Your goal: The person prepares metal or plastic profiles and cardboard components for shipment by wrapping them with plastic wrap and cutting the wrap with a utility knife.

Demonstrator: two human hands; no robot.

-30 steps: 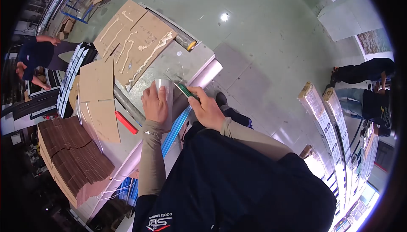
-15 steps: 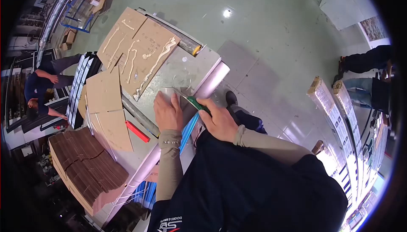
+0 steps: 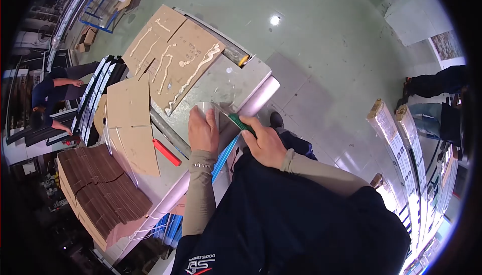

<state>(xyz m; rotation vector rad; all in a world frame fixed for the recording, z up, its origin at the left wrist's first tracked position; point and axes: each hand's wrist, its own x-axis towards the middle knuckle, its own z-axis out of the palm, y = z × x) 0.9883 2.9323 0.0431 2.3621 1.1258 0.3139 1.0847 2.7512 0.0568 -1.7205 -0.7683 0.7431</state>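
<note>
Film (image 3: 209, 109) at frame centre, on table (image 3: 221, 81) edge, covered by left hand (image 3: 203, 130); clasp cannot be told. Knife (image 3: 240, 122) clenched in right hand (image 3: 266, 145) just right of it, blade at film.

Dark navy top over tight beige long sleeves running down to both wrists. Thin metal bracelet on the left wrist just behind the left hand (image 3: 203, 130). White and red logo print at the bottom of the navy top. Dark shoe visible below.
</note>
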